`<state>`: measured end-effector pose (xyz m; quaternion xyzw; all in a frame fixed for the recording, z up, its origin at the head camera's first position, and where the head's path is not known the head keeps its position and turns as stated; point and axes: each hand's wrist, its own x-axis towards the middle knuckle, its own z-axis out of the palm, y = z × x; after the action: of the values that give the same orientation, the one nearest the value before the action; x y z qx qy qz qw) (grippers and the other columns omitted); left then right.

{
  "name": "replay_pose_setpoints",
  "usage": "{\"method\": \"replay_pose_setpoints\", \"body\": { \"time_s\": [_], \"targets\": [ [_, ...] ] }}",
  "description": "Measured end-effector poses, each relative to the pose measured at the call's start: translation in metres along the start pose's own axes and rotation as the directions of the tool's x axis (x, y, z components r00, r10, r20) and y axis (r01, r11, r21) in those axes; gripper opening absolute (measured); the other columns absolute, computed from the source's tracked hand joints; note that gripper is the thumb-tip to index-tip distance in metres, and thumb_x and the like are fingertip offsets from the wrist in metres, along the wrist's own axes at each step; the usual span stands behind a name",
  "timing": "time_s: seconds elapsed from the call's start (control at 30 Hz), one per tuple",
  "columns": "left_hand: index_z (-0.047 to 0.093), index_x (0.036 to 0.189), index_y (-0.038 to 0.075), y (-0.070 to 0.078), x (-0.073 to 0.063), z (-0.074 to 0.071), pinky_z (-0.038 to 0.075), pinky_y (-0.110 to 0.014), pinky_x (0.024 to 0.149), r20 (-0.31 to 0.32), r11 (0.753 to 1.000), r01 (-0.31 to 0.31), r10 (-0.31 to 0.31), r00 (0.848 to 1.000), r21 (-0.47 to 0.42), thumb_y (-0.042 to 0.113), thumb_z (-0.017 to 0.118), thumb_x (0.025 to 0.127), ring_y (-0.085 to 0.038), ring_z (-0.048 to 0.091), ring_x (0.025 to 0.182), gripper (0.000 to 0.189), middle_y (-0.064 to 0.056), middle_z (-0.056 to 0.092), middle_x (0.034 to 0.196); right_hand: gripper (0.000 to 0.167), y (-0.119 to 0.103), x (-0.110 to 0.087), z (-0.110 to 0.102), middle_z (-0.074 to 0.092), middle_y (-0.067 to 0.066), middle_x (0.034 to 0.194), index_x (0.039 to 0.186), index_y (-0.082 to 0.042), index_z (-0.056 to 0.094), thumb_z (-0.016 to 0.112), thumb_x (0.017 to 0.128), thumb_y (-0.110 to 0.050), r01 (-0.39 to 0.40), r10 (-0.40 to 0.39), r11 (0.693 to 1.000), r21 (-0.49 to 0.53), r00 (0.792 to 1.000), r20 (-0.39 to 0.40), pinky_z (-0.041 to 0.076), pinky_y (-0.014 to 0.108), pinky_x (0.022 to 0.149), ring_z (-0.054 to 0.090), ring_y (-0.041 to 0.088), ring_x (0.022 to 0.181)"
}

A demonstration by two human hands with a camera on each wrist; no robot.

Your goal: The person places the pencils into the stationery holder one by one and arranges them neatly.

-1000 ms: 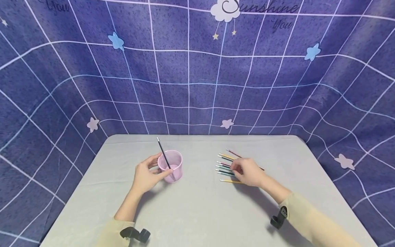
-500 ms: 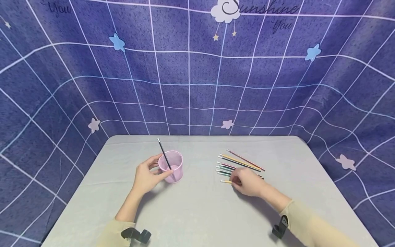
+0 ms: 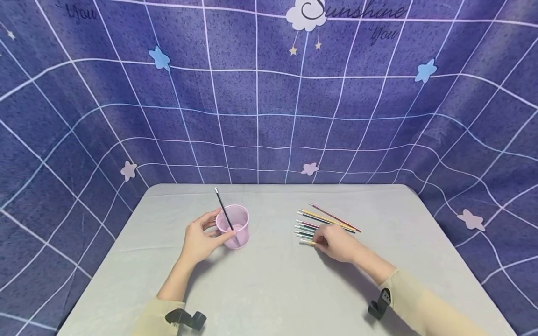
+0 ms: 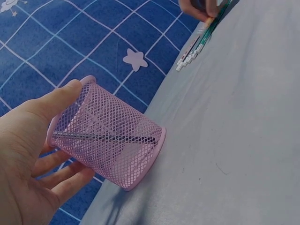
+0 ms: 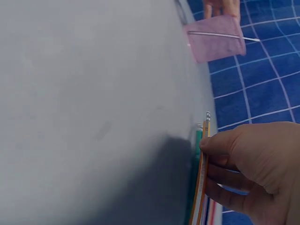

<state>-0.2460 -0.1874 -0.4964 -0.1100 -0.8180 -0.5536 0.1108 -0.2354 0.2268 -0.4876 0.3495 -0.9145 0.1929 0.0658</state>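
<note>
My left hand [image 3: 202, 240] grips a pink mesh pencil cup [image 3: 242, 237], thumb at the near side of its rim and fingers round the far side. A dark pencil [image 3: 223, 208] leans inside the cup, its white-tipped end sticking out above the rim. In the left wrist view, the pencil shows through the mesh. Over to the right, my right hand [image 3: 339, 243] pinches a yellow pencil [image 5: 202, 177] between thumb and fingers, at the near edge of a group of pencils. The hand hides most of the yellow pencil in the head view.
Several pencils lie fanned beside the right hand, among them a dark red pencil [image 3: 336, 217] and another yellow pencil [image 3: 325, 218]. Their white ends point left. A grey-covered table [image 3: 269, 289] lies below, with a blue gridded curtain [image 3: 273, 130] around its back and sides.
My right hand has moved toward me from the middle of the pencils to the nearest yellow one, which has shifted slightly toward the others. The left hand and cup have stayed in place.
</note>
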Motion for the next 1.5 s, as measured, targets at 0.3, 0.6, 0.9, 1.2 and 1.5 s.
{"method": "replay_pose_setpoints", "body": {
  "time_s": [0.3, 0.6, 0.9, 1.2, 1.5],
  "targets": [
    [0.066, 0.139, 0.000, 0.002, 0.000, 0.000, 0.070, -0.041, 0.092, 0.002, 1.000, 0.004, -0.004, 1.000, -0.004, 0.015, 0.099, 0.074, -0.041, 0.074, 0.115, 0.075, -0.023, 0.075, 0.126, 0.007, -0.002, 0.023, -0.024, 0.071, -0.004, 0.081, 0.089, -0.009, 0.076, 0.080, 0.091, -0.003, -0.045, 0.047, 0.998, 0.033, 0.996, -0.075, 0.056, 0.019, 0.062, 0.061, 0.007, 0.071],
    [0.066, 0.139, 0.000, 0.001, 0.000, -0.001, 0.069, -0.042, 0.093, 0.000, 1.000, 0.024, -0.024, 1.000, -0.006, 0.014, 0.100, 0.074, -0.043, 0.074, 0.116, 0.075, -0.024, 0.074, 0.127, 0.004, -0.010, 0.050, -0.045, 0.075, -0.004, 0.086, 0.092, -0.012, 0.076, 0.078, 0.094, -0.010, -0.098, 0.115, 0.985, 0.143, 0.986, -0.120, 0.064, 0.024, 0.068, 0.065, 0.005, 0.075],
    [0.065, 0.141, 0.001, 0.003, -0.001, 0.000, 0.068, -0.045, 0.095, 0.002, 1.000, 0.024, -0.024, 1.000, -0.011, 0.014, 0.099, 0.074, -0.042, 0.073, 0.118, 0.076, -0.023, 0.074, 0.129, 0.004, -0.028, 0.070, -0.054, 0.075, -0.002, 0.086, 0.099, -0.008, 0.076, 0.076, 0.097, -0.011, -0.120, 0.159, 0.968, 0.221, 0.973, -0.165, 0.065, 0.024, 0.071, 0.067, 0.007, 0.078],
    [0.065, 0.139, 0.000, 0.004, -0.001, 0.000, 0.069, -0.042, 0.095, 0.002, 0.999, 0.032, -0.032, 0.999, -0.004, 0.014, 0.099, 0.074, -0.042, 0.073, 0.118, 0.075, -0.023, 0.074, 0.129, 0.006, -0.041, 0.081, -0.049, 0.074, 0.001, 0.087, 0.101, -0.008, 0.076, 0.078, 0.095, -0.008, -0.086, 0.161, 0.956, 0.280, 0.954, -0.255, 0.066, 0.023, 0.070, 0.068, 0.011, 0.078],
    [0.065, 0.140, 0.000, 0.001, 0.000, 0.002, 0.069, -0.041, 0.094, -0.001, 0.999, 0.025, -0.025, 1.000, -0.025, 0.013, 0.099, 0.074, -0.042, 0.073, 0.118, 0.075, -0.024, 0.072, 0.130, 0.008, -0.051, 0.088, -0.047, 0.074, 0.002, 0.092, 0.102, -0.010, 0.075, 0.077, 0.095, -0.008, -0.035, 0.131, 0.956, 0.290, 0.939, -0.318, 0.070, 0.034, 0.072, 0.071, 0.014, 0.082]
  ]
}}
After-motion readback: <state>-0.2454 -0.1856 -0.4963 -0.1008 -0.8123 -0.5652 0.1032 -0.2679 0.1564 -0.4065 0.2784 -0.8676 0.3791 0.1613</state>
